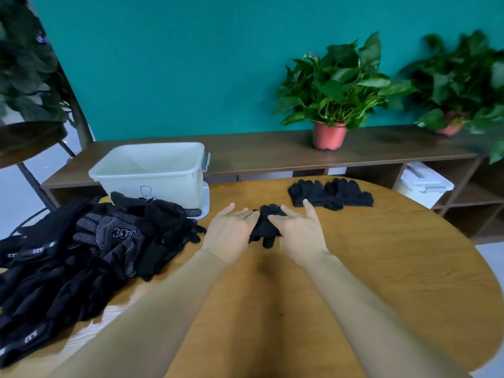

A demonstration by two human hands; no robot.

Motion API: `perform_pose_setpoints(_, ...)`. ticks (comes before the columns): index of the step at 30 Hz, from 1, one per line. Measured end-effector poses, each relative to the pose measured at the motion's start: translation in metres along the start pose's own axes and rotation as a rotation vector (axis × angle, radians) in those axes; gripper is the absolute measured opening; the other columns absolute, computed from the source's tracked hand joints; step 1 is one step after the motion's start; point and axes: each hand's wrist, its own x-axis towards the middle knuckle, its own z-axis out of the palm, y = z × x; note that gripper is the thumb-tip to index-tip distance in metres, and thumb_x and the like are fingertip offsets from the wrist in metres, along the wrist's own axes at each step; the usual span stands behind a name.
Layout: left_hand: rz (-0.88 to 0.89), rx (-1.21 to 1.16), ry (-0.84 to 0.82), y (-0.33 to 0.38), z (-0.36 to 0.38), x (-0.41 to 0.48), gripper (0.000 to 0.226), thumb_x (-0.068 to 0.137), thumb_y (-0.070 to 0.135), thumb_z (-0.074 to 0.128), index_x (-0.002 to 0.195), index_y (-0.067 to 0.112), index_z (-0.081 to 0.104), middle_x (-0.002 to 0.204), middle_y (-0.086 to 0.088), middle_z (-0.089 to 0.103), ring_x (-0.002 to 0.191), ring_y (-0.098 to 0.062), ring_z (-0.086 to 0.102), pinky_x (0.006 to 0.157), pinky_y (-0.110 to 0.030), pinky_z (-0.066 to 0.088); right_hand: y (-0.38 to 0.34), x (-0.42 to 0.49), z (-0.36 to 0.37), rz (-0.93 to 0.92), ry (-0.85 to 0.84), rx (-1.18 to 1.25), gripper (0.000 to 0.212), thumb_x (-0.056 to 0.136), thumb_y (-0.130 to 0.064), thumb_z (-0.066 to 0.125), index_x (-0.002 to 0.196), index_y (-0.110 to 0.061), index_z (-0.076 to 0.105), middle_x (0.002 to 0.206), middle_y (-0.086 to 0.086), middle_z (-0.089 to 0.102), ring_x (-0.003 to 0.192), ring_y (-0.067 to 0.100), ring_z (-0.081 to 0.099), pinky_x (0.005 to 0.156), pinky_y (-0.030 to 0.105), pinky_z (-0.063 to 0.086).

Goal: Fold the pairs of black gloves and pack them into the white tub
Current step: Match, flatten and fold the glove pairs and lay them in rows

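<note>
Just right of the white tub (pixel 152 184), a little nearer the person, a soft black knit glove pair (pixel 266 227) sits squeezed between the left hand (pixel 231 231) and right hand (pixel 298 231). Both cup it with fingers curled into the cloth and thumbs lifted. Its long axis runs away from the person. The tub, smooth rigid plastic, stands open on the left hand's side, so that hand looks nearer.
</note>
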Motion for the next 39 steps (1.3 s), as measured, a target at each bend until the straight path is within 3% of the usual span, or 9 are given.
perform_pose_setpoints(4,-0.024,-0.030,0.042,-0.005,-0.009,0.042,0.058,0.095,0.008,0.050,0.150,0.018,0.036,0.152,-0.005,0.046,0.131,-0.011,0.052,0.121,-0.028,0.002,0.027,0.035,-0.013,0.008,-0.011,-0.008,0.039,0.096,-0.017,0.050,0.134,-0.027,0.054,0.137,0.003,0.059,0.146,0.007,0.027,0.120,0.043,-0.005)
perform_pose_setpoints(13,-0.036,-0.055,0.006,-0.024,0.024,0.133,0.051,0.096,0.005,0.045,0.145,0.019,0.044,0.127,0.000,0.066,0.119,-0.014,0.062,0.122,-0.029,0.000,0.077,0.111,0.016,0.029,-0.063,-0.019,0.036,0.099,-0.017,0.048,0.131,-0.028,0.057,0.124,-0.006,0.067,0.145,0.007,0.029,0.121,0.043,-0.005)
perform_pose_setpoints(19,-0.027,-0.045,0.044,-0.034,0.042,0.170,0.060,0.100,0.010,0.047,0.156,0.020,0.026,0.157,-0.001,0.039,0.143,-0.006,0.037,0.122,-0.031,-0.003,0.097,0.146,0.043,0.023,-0.009,-0.011,0.042,0.097,-0.014,0.048,0.137,-0.024,0.054,0.127,-0.004,0.066,0.146,0.009,0.026,0.120,0.041,-0.007)
perform_pose_setpoints(22,-0.034,-0.057,0.045,-0.029,0.060,0.159,0.065,0.098,0.006,0.047,0.157,0.018,0.023,0.159,-0.001,0.034,0.147,-0.008,0.029,0.122,-0.032,-0.004,0.096,0.138,0.066,-0.017,0.084,-0.069,0.045,0.086,-0.007,0.061,0.130,-0.018,0.061,0.119,-0.002,0.070,0.142,0.015,0.039,0.119,0.043,-0.005)
perform_pose_setpoints(26,-0.026,-0.086,-0.072,-0.013,0.095,0.129,0.062,0.102,0.009,0.041,0.158,0.019,0.017,0.161,0.003,0.028,0.149,-0.007,0.023,0.124,-0.035,-0.006,0.089,0.108,0.107,-0.083,0.123,-0.080,0.060,0.048,-0.008,0.091,0.105,-0.010,0.075,0.095,0.006,0.077,0.113,0.022,0.066,0.109,0.055,0.036)
perform_pose_setpoints(28,-0.045,-0.112,-0.040,-0.008,0.103,0.119,0.060,0.102,0.009,0.041,0.157,0.019,0.023,0.159,0.002,0.032,0.147,-0.008,0.027,0.124,-0.037,-0.005,0.087,0.100,0.113,-0.092,0.156,-0.071,0.061,0.048,-0.007,0.091,0.107,-0.008,0.075,0.098,0.008,0.076,0.114,0.023,0.066,0.109,0.055,0.038)
perform_pose_setpoints(31,-0.059,-0.134,0.030,-0.004,0.105,0.110,0.059,0.095,0.008,0.054,0.151,0.017,0.039,0.150,-0.001,0.047,0.141,-0.010,0.041,0.124,-0.040,0.002,0.086,0.090,0.116,-0.088,0.216,-0.099,0.060,0.054,-0.004,0.087,0.112,-0.005,0.073,0.105,0.011,0.075,0.119,0.027,0.063,0.109,0.053,0.028)
perform_pose_setpoints(35,-0.017,-0.106,-0.132,0.001,0.107,0.095,0.064,0.102,0.015,0.040,0.159,0.019,0.011,0.164,0.002,0.017,0.150,-0.008,0.018,0.124,-0.044,-0.007,0.083,0.070,0.131,-0.103,0.142,-0.098,0.065,0.053,-0.007,0.090,0.114,-0.003,0.071,0.107,0.014,0.074,0.118,0.027,0.063,0.108,0.053,0.028)
perform_pose_setpoints(39,0.007,-0.141,-0.167,-0.001,0.106,0.086,0.068,0.104,0.026,0.039,0.159,0.019,0.001,0.167,0.003,0.005,0.152,-0.008,0.012,0.124,-0.041,-0.004,0.083,0.065,0.134,-0.093,0.110,-0.092,0.064,0.057,-0.011,0.089,0.117,-0.003,0.070,0.110,0.014,0.073,0.119,0.026,0.062,0.109,0.053,0.037)
